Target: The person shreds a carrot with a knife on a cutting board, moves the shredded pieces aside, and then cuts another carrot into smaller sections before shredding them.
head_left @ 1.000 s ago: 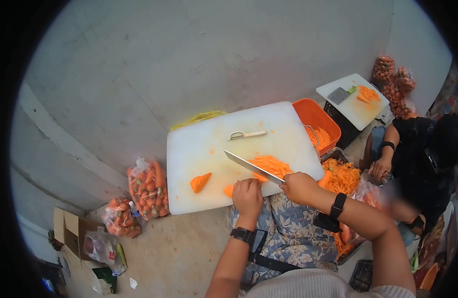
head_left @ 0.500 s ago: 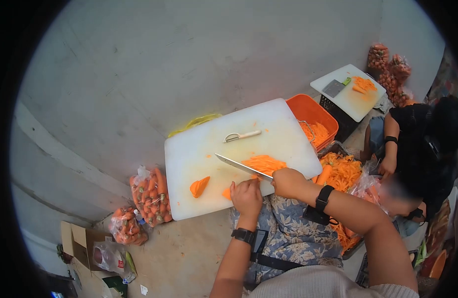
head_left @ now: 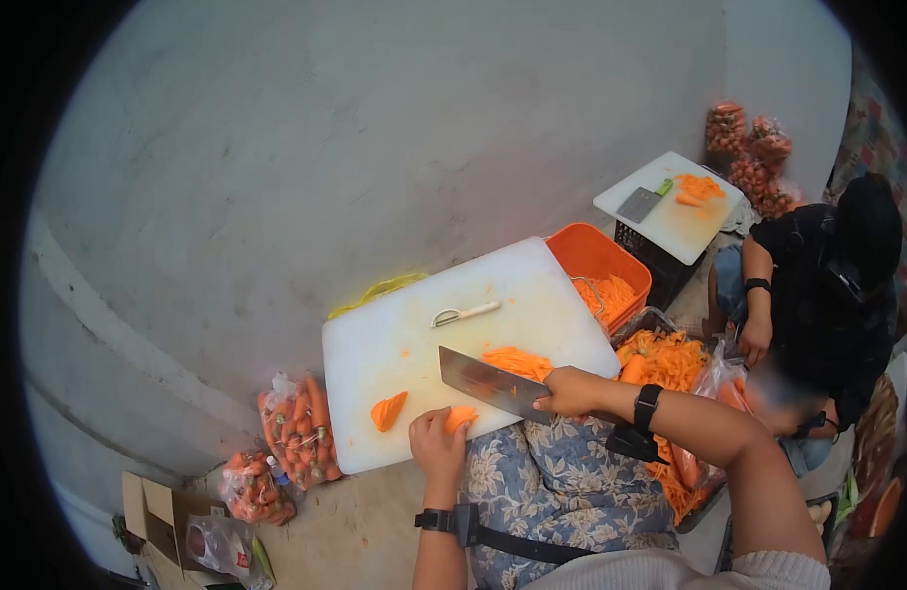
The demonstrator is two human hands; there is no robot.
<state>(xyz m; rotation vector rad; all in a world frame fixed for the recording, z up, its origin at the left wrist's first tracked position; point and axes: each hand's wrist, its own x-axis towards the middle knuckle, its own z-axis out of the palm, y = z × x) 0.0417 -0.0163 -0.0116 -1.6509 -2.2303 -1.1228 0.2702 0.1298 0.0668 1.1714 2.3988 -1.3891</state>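
My right hand (head_left: pixel 574 391) is closed round the handle of a cleaver (head_left: pixel 493 382), whose wide blade is tilted over the white cutting board (head_left: pixel 542 275). Close to the board's front edge, my left hand (head_left: pixel 438 442) has its fingers against a piece of carrot (head_left: pixel 460 419). Cut carrot strips (head_left: pixel 517 363) lie just behind the blade. Left of my left hand is another carrot chunk (head_left: pixel 387 411). A white-handled peeler (head_left: pixel 465 314) rests farther back on the board.
An orange tub (head_left: pixel 596 258) and a tray of carrot strips (head_left: pixel 674 354) stand to the right, near a co-worker (head_left: pixel 817 285). Beyond is a second board (head_left: pixel 694 228). Bagged carrots (head_left: pixel 301 433) and a cardboard box (head_left: pixel 153 511) sit at the left.
The cleaver has lifted and turned, showing its broad side, away from the strips. My left hand has moved left with the carrot piece. The view has shifted.
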